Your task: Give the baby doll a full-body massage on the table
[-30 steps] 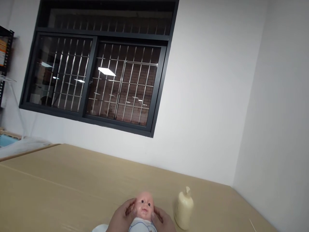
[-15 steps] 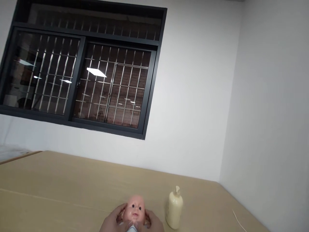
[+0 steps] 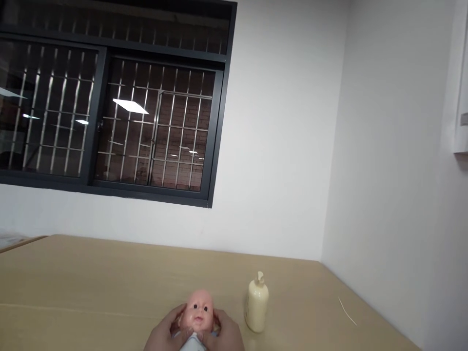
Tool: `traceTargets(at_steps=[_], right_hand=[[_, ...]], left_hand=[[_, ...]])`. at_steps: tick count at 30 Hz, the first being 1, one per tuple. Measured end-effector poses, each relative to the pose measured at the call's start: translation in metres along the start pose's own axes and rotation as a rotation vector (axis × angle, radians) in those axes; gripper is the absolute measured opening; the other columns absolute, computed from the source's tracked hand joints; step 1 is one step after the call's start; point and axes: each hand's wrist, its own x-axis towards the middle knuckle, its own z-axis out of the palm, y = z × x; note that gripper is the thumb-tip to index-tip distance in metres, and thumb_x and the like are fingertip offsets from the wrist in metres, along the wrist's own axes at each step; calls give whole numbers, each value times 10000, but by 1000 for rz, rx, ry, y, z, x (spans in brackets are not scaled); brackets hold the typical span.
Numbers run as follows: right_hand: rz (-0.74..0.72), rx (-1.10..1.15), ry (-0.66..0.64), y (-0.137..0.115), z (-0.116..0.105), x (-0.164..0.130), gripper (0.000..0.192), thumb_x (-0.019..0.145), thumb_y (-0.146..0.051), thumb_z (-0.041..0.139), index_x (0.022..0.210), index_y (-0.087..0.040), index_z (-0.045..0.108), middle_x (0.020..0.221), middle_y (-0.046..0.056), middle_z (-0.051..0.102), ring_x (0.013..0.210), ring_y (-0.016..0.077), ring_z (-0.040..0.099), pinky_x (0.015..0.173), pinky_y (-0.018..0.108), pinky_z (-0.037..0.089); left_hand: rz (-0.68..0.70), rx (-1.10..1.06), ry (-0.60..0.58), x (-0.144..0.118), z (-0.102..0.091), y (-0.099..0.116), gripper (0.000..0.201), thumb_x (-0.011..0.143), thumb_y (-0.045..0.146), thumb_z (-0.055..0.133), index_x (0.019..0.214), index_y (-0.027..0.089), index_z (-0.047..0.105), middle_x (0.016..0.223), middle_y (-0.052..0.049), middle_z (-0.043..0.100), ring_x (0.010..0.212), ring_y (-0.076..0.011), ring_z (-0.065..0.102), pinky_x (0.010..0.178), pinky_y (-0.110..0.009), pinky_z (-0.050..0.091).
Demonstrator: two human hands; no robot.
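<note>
In the head view, the left hand [image 3: 166, 332] and right hand [image 3: 227, 335] cup a doll [image 3: 197, 312] upright from both sides, fingers clamped beside its head, steadying it on the table [image 3: 91, 287]; a cream pump bottle [image 3: 256, 304] stands just right of the doll.

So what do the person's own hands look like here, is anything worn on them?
Only the upper parts of the left hand and right hand show at the bottom edge of the head view. Both are bare: no gloves, and no rings show on the fingers in view. The wrists and arms are cut off by the frame, so sleeves cannot be judged.
</note>
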Motion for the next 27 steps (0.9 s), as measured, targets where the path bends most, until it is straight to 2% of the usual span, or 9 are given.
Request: traceTargets(at_steps=[5, 11, 18, 27], right_hand=[[-70, 151, -42, 0, -7, -6, 449, 666, -371, 744, 1070, -176, 767, 1064, 104, 777, 1054, 328, 692, 915, 376, 517], [-139, 404, -182, 4, -14, -3, 482, 753, -510, 723, 1082, -160, 764, 1103, 123, 769, 1080, 339, 692, 944, 450, 519], [-105, 387, -142, 11, -12, 1, 493, 799, -557, 693, 1106, -178, 764, 1125, 121, 766, 1099, 334, 691, 980, 470, 504], [-81, 334, -105, 12, -9, 1, 443, 826, -502, 686, 1148, -206, 754, 1162, 88, 761, 1090, 303, 700, 972, 437, 520]], left_hand=[[9, 32, -34, 1, -4, -4, 601, 709, 467, 658, 1229, 167, 632, 1299, -110, 703, 1181, -281, 676, 1058, -342, 516], [57, 23, -45, 9, -8, -13, 587, 737, 513, 653, 1213, 170, 667, 1284, -119, 710, 1213, -312, 653, 1103, -431, 480], [80, 78, -22, 3, -10, -3, 531, 796, 531, 610, 1169, 167, 709, 1257, -126, 721, 1195, -320, 658, 1110, -468, 462], [40, 41, -22, -1, -9, 4, 614, 754, 573, 677, 1199, 150, 696, 1258, -144, 718, 1194, -337, 656, 1090, -476, 474]])
